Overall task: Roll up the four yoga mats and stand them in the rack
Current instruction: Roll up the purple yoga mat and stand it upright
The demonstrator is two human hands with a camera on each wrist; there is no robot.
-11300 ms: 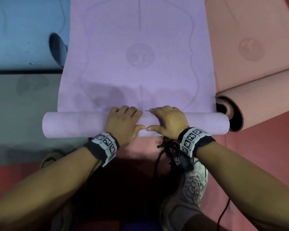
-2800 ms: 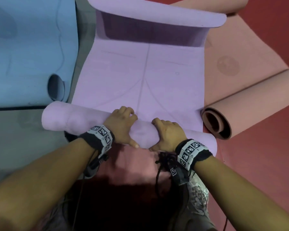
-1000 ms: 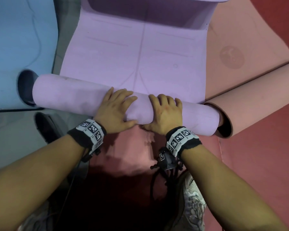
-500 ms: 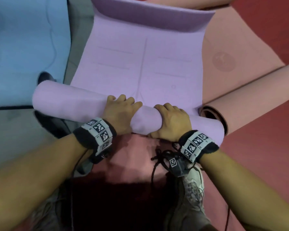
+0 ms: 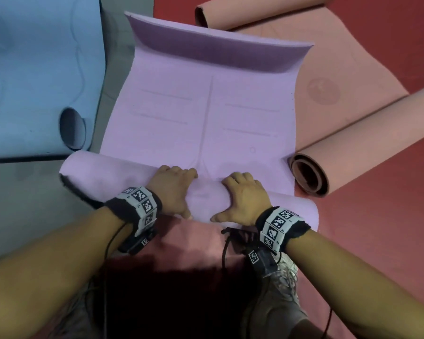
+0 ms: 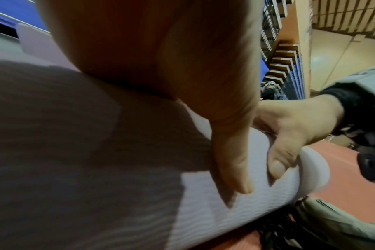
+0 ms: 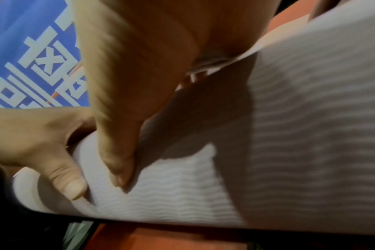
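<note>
Purple mat (image 5: 201,113) lies on the floor (image 5: 382,241), its near part wound into a roll (image 5: 103,179) that runs left to right in front of the person; its far edge curls upward. Left hand (image 5: 171,189) and right hand (image 5: 242,199) sit side by side at mid-roll, fingers curled over the top and thumbs pressed on the near face, both grasping the roll. Left wrist view: left thumb (image 6: 233,162) and right thumb (image 6: 278,157) dig into the ribbed purple surface (image 6: 203,208), close together. Right wrist view shows the same grip from the other side (image 7: 118,143). Pink mat (image 5: 328,89) lies flat just right of the purple one, partly beneath it, with its near end rolled (image 5: 309,174) and just beside the purple roll's right end. Blue mat (image 5: 34,77) lies at left, with a rolled end (image 5: 71,128) just beyond the purple roll's left end. Marker-printed bands (image 5: 277,226) wrap both wrists. One shoe (image 5: 274,294) shows below the right forearm.
</note>
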